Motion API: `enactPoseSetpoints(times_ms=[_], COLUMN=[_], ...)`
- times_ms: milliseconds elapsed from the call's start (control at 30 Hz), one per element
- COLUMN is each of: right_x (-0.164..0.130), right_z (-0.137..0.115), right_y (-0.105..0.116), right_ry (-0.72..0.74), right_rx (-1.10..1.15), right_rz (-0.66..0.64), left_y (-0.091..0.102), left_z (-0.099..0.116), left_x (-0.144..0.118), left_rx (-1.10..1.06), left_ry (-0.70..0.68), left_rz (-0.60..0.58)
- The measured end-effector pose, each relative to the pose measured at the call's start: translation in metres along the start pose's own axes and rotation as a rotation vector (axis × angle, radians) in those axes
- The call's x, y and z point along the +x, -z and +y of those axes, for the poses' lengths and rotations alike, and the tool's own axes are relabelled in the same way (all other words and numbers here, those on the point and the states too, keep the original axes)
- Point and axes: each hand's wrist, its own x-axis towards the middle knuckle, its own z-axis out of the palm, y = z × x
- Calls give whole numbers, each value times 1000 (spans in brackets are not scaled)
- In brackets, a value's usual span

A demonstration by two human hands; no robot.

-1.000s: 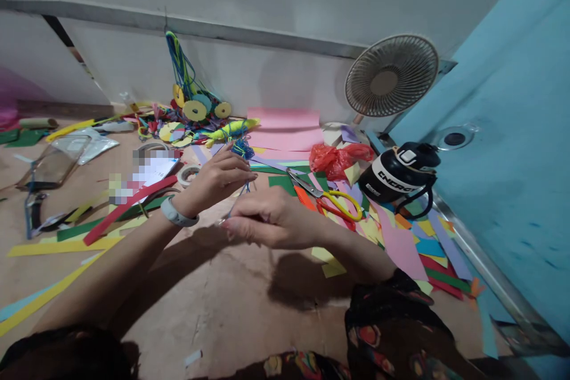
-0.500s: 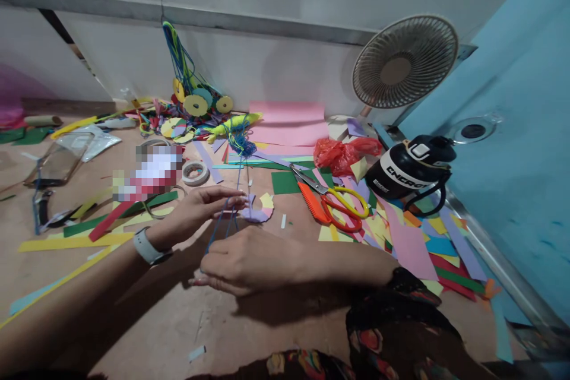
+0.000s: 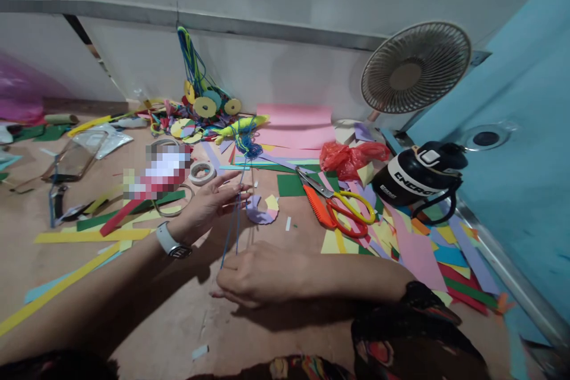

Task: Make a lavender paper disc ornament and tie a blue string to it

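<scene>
- The blue strings (image 3: 235, 222) run taut across the brown floor, from a tangled bundle (image 3: 247, 143) at 12 o'clock down to the hands.
- The right hand (image 3: 260, 273) is closed around their near ends.
- The left hand (image 3: 209, 205), at 10 o'clock from the right, lies with fingers spread flat against the strings.
- A purple-and-yellow paper piece (image 3: 262, 209) lies just beside the strings at 2 o'clock.
- The scissors (image 3: 338, 205) lie at 3 o'clock, a tape roll (image 3: 202, 173) at 11.
</scene>
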Motion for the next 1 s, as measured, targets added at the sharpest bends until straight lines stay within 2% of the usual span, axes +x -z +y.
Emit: enactPoseSetpoints(times_ms=[200, 500, 667, 867, 1000], right_x=[-5, -7, -8, -10, -10], right_z=[2, -5, -7, -8, -8], right_y=[-10, -21, -25, -27, -29], right_ry=[-25, 10, -2, 47, 125], right_rx=[8, 66, 78, 71, 27], right_rz=[-64, -156, -157, -162, -104], left_y=[-5, -1, 1, 1, 0], left_z=[0, -1, -3, -5, -5], left_x=[11, 23, 26, 26, 27], left_rx=[2, -97, -101, -140, -155], left_ry=[8, -20, -17, -1, 23], left_rz=[65, 30, 1, -9, -5])
